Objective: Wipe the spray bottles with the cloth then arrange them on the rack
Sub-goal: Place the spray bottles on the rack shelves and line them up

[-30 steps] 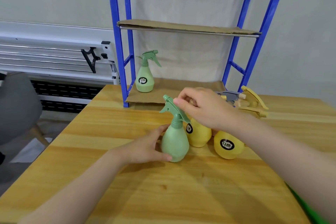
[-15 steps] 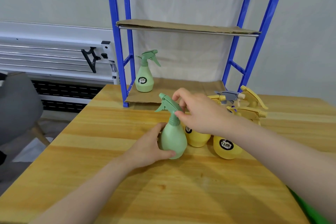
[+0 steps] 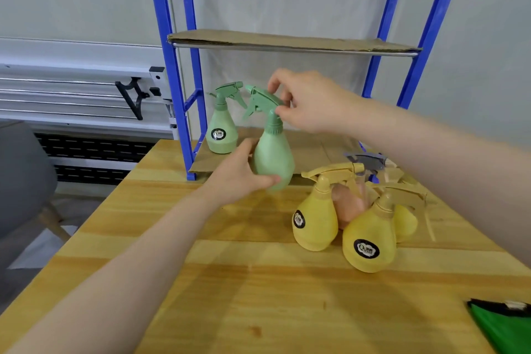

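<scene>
A green spray bottle (image 3: 273, 155) is held up off the table, just in front of the rack's bottom shelf. My left hand (image 3: 238, 175) grips its body from the left and below. My right hand (image 3: 304, 100) pinches its trigger head from the right. A second green bottle (image 3: 221, 132) stands on the cardboard-lined bottom shelf (image 3: 313, 149) of the blue rack (image 3: 169, 66). Two yellow bottles (image 3: 316, 218) (image 3: 369, 241) stand on the table at the right, with an orange-pink bottle (image 3: 349, 207) and others partly hidden behind them. A green cloth (image 3: 505, 327) lies at the bottom right corner.
The wooden table (image 3: 258, 296) runs under everything. The rack's upper shelf (image 3: 287, 42) is covered with cardboard and bare. A grey chair (image 3: 23, 175) stands left of the table, beside a white wall rail with a black bracket (image 3: 132, 95).
Both hands have lifted the green bottle off the table and carried it forward toward the rack's bottom shelf. The yellow bottles stay in place.
</scene>
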{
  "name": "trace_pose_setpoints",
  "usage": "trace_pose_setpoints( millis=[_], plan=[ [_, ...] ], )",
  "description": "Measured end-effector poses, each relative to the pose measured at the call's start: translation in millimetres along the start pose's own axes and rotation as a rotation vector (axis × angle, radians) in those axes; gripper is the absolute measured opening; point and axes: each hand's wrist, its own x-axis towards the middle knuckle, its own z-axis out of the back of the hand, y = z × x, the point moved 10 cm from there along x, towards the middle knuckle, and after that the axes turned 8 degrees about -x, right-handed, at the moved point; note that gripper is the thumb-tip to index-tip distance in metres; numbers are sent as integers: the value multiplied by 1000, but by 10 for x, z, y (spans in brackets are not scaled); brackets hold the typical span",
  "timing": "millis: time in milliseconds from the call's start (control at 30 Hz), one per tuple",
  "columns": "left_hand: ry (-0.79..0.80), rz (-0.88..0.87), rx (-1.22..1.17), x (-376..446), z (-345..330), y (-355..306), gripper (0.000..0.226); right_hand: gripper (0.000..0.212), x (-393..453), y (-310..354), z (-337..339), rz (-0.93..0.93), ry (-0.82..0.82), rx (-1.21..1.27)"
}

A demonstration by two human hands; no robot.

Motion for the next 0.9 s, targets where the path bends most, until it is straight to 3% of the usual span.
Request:
trace_pose_setpoints(
  millis=[467, 900],
  plan=[
    [-118, 41, 86, 1220, -234, 386, 83, 31, 782, -925, -581, -108, 41, -96],
    [-170, 153, 88, 1484, -316, 771, 88, 36, 1002, -1145, -933, -152, 135, -86]
  ],
)
